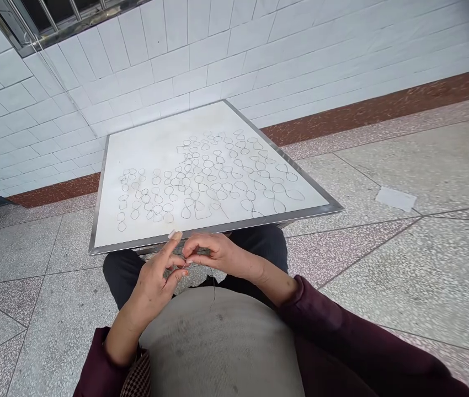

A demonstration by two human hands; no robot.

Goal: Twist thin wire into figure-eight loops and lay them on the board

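My left hand (154, 284) and my right hand (216, 253) meet just in front of the table's near edge, above my lap. Both pinch a thin dark wire (213, 286), whose loose end hangs below my right hand over my shirt. The left index finger points up and has a white wrap near its tip. My right thumb and forefinger are closed close to the left fingertips. How the wire runs between the fingers is too small to make out. Beyond my hands, several thin wire loops (207, 164), many twisted into figure eights, lie flat on the white tabletop (135, 149).
A metal rim (218, 227) edges the table, which stands by a white tiled wall (201, 60). My knees are under its near side. A white sheet (395, 198) lies on the speckled floor at right. A barred window (64, 16) is at upper left.
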